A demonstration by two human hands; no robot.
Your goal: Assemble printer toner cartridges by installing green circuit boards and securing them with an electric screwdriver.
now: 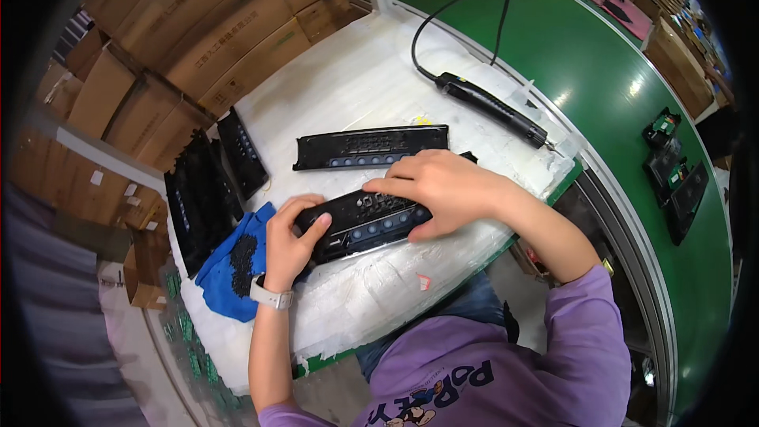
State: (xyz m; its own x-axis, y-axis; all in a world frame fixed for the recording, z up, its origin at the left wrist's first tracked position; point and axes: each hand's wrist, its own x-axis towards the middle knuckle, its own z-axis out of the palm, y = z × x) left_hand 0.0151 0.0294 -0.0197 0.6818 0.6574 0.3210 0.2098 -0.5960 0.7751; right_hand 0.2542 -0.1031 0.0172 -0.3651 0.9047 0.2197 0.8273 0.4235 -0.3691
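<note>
- I see the left hand [289, 241] pinching the left end of a black casing [345, 217], thumb on top.
- The right hand [449, 186] grips its right end, thumb at the near edge, fingers toward the far one.
- I have that casing between both hands, over the white-covered table [348, 316].
- Left of it: a blue cloth [213, 289] bearing small black pieces [243, 263].
- Beyond: a second casing [348, 150], then a power screwdriver [490, 108].
- Farthest left: cardboard boxes [225, 32].
</note>
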